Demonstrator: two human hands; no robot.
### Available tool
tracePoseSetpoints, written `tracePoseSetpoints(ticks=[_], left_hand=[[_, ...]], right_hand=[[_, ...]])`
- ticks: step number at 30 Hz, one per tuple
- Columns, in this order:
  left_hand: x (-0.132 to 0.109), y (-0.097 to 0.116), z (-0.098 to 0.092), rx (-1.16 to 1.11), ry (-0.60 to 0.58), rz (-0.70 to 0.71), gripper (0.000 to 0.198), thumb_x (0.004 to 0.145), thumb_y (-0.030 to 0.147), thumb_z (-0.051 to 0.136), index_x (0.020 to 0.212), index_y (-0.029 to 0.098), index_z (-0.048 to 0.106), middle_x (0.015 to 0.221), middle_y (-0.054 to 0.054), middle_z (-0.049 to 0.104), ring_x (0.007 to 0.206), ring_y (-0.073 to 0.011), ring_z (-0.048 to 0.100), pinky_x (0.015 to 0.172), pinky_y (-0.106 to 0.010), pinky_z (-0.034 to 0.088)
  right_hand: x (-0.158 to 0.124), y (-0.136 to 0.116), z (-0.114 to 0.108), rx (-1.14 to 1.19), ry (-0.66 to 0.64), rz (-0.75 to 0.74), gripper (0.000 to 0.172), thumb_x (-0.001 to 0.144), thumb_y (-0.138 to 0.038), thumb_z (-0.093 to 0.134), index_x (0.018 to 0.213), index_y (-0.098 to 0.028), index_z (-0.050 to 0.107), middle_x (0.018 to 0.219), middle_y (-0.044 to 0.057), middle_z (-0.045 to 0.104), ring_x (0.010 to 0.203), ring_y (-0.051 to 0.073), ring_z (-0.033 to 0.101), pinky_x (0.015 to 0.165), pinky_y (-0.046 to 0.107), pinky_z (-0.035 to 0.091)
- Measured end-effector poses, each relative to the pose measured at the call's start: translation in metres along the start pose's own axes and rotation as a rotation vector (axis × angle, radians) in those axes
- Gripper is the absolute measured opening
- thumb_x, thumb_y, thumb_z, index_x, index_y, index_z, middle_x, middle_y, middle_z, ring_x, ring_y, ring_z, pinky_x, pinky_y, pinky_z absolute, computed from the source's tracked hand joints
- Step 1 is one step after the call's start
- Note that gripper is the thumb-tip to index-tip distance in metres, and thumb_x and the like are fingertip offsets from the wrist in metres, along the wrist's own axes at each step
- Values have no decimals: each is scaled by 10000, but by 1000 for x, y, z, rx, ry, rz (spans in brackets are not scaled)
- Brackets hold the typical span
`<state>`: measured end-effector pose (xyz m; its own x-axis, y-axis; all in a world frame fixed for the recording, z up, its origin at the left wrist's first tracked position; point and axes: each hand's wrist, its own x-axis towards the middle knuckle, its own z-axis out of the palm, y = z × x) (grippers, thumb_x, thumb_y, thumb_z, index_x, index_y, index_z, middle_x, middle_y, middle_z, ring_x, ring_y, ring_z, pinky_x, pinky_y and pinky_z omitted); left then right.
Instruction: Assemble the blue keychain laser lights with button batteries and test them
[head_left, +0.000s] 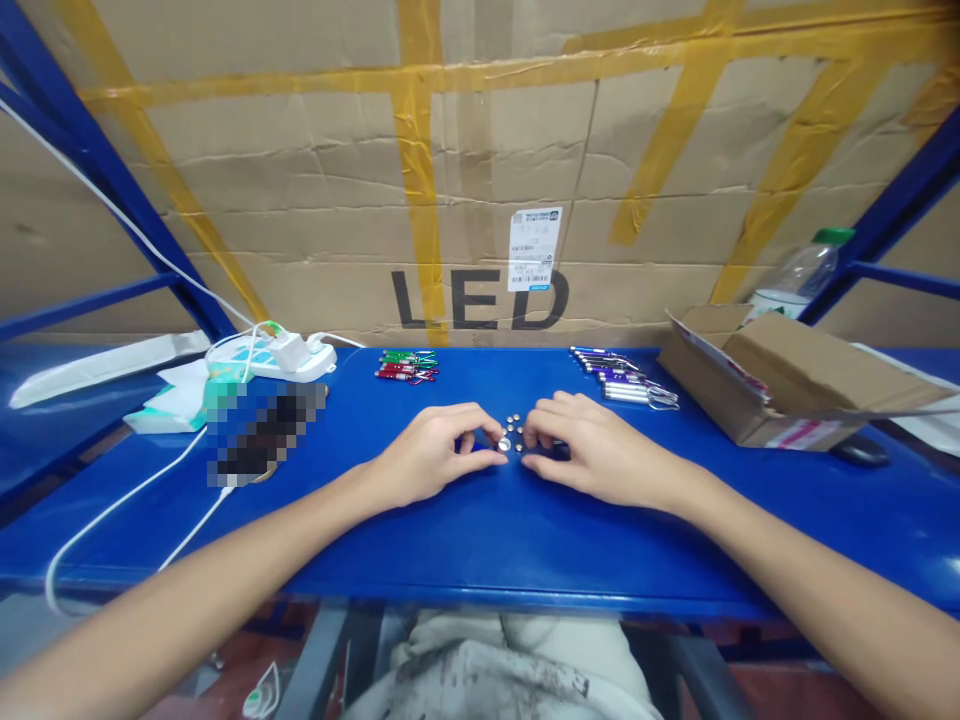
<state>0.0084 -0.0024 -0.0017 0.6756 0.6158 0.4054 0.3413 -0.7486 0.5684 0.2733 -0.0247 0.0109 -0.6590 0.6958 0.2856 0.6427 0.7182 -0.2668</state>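
My left hand (429, 455) is on the blue tabletop, thumb and index finger curved around a small round silver piece (505, 445), like a button cell or cap. Facing it, my right hand (577, 450) has curled fingers with a gap between thumb and fingertips; nothing shows between them. Several smaller round silver pieces (511, 428) lie loose between the hands, close to the right fingertips. Further back on the left sits a group of green and red penlights (406, 367). Blue, purple and silver penlights (626, 385) with loops are lined up beyond my right hand.
An open cardboard box (757, 390) stands at right, a black mouse (860, 451) and a bottle (806, 270) near it. At left are a power strip (321, 358), a tissue pack (171, 398) and a blurred-out phone (270, 432) on a white cable. A large taped carton (315, 200) closes off the back.
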Motion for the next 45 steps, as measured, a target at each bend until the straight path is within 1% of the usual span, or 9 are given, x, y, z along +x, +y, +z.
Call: tracePoseSetpoints(ticks=[3, 9, 13, 19, 25, 30, 35, 40, 45], left_hand=[[1, 0, 0, 8, 23, -30, 197, 975, 359, 779, 1057, 180, 760, 969, -25, 756, 665, -109, 586, 694, -235, 477], [2, 3, -2, 16, 22, -41, 207, 976, 364, 771, 1074, 182, 764, 969, -27, 765, 676, -115, 598, 700, -237, 484], [2, 4, -2, 10, 31, -36, 190, 970, 338, 781, 1067, 175, 762, 957, -19, 761, 665, -107, 585, 697, -231, 478], [2, 5, -2, -4, 16, -60, 200, 982, 357, 759, 1073, 179, 760, 959, -23, 767, 672, -114, 598, 697, -238, 480], [2, 4, -2, -5, 19, -54, 205, 983, 369, 758, 1077, 186, 757, 975, -21, 766, 676, -116, 595, 703, -243, 479], [1, 3, -3, -3, 24, -45, 193, 981, 352, 767, 1083, 188, 761, 954, -11, 758, 680, -114, 592, 705, -239, 468], [1, 3, -3, -9, 6, -48, 183, 980, 329, 774, 1090, 184, 762, 932, -3, 753, 672, -109, 586, 703, -233, 463], [1, 3, -3, -12, -13, -46, 192, 980, 335, 776, 1098, 185, 765, 944, -6, 754, 679, -110, 591, 713, -236, 466], [2, 1, -3, -8, -20, -36, 186, 977, 324, 782, 1093, 180, 770, 938, -5, 748, 686, -111, 595, 718, -236, 470]], right_hand=[[-1, 3, 3, -3, -80, -2, 180, 1044, -361, 677, 932, -226, 636, 922, 38, 680, 886, 241, 559, 808, 377, 386], [-4, 3, 6, 94, -131, -33, 191, 1128, -360, 528, 1044, -233, 645, 1014, 63, 686, 958, 250, 579, 875, 397, 404], [-3, -2, 4, 69, -145, -7, 274, 1160, -413, 443, 1052, -231, 618, 1012, 71, 664, 933, 255, 551, 850, 398, 391], [-2, -5, 4, 48, -125, -30, 336, 1178, -392, 364, 1021, -232, 614, 965, 64, 658, 896, 246, 545, 819, 388, 357], [-2, -2, 4, 45, -134, -1, 321, 1176, -381, 381, 1026, -231, 622, 961, 60, 664, 904, 243, 558, 839, 399, 363], [-3, -2, 1, 60, -161, -31, 185, 1140, -343, 509, 1050, -233, 629, 1025, 46, 699, 973, 246, 579, 887, 407, 354], [-2, 0, 3, 93, -168, -53, 240, 1155, -353, 478, 1028, -231, 641, 980, 46, 692, 968, 251, 582, 861, 386, 336], [0, 2, 1, 80, -131, -40, 255, 1158, -371, 469, 1079, -243, 675, 1055, 62, 711, 990, 255, 585, 872, 396, 334], [-2, 2, -3, 77, -148, -26, 209, 1119, -418, 568, 1108, -243, 682, 1089, 62, 721, 1034, 267, 596, 907, 408, 346]])
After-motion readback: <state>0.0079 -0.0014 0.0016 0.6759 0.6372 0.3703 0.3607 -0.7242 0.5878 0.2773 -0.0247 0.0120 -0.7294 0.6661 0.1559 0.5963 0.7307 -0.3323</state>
